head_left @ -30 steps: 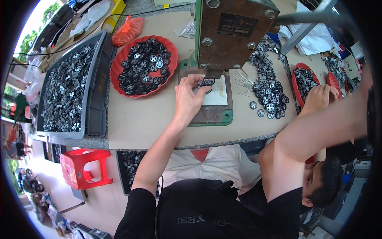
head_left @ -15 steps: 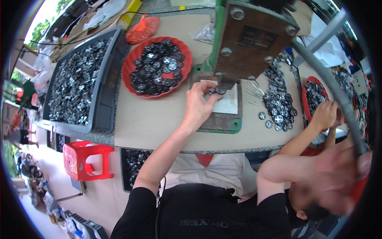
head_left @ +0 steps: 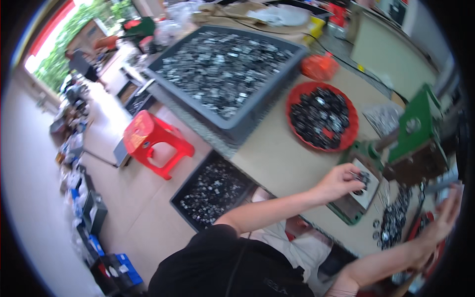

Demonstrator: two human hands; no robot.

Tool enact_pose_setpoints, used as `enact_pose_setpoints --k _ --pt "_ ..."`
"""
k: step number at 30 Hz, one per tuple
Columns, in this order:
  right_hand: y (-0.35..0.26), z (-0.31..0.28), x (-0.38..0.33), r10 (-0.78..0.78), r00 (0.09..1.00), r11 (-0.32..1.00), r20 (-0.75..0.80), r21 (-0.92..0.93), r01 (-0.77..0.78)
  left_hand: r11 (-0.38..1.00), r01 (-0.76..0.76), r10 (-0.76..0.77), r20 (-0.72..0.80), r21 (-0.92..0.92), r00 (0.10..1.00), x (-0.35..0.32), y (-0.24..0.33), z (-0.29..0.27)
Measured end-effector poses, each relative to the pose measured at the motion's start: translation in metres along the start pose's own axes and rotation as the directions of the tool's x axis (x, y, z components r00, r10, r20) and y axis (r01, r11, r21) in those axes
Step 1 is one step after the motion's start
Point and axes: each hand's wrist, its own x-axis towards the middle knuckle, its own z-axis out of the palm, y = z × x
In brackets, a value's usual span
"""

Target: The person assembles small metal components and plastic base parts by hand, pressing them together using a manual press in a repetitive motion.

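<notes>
My left hand point(head_left: 341, 183) is closed, its fingertips pinching a small round black part point(head_left: 364, 179) above the white plate point(head_left: 367, 197) on the base of a green hand press point(head_left: 414, 126). The press's dark head point(head_left: 418, 166) stands just beyond those fingers. Far to the right, my right hand point(head_left: 444, 213) is raised beside the grey lever point(head_left: 439, 187) with its fingers stretched out; whether it touches the lever is hard to tell. A heap of round black parts point(head_left: 393, 220) lies right of the press base.
A red scalloped bowl point(head_left: 293, 131) of black parts stands left of the press. Beyond it are a red bag point(head_left: 319, 67) and a big grey bin point(head_left: 232, 121) of small pieces. A red stool point(head_left: 143, 133) and a dark tray point(head_left: 180, 193) of parts are on the floor side.
My view has swung left, so the press and both hands now appear farther right. My left hand stays at the press plate. The right hand, blurred at the lever before, shows stretched fingers.
</notes>
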Motion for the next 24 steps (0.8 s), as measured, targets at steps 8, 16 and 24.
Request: enact_pose_setpoints --k 8,16,24 --pt "-0.069 0.071 -0.143 0.118 0.717 0.775 0.687 0.388 -0.499 0.944 0.326 -0.331 0.154 0.054 0.931 -0.031 0.002 0.011" --pt "0.006 0.034 -0.153 0.613 0.712 0.635 0.343 0.323 -0.702 0.897 0.122 -0.184 0.107 0.426 0.977 -0.016 0.013 0.011" --pt "0.060 -0.017 -0.069 0.352 0.901 0.141 -0.256 -0.937 -0.321 0.698 0.046 0.093 -0.154 0.715 0.984 -0.001 0.068 -0.059"
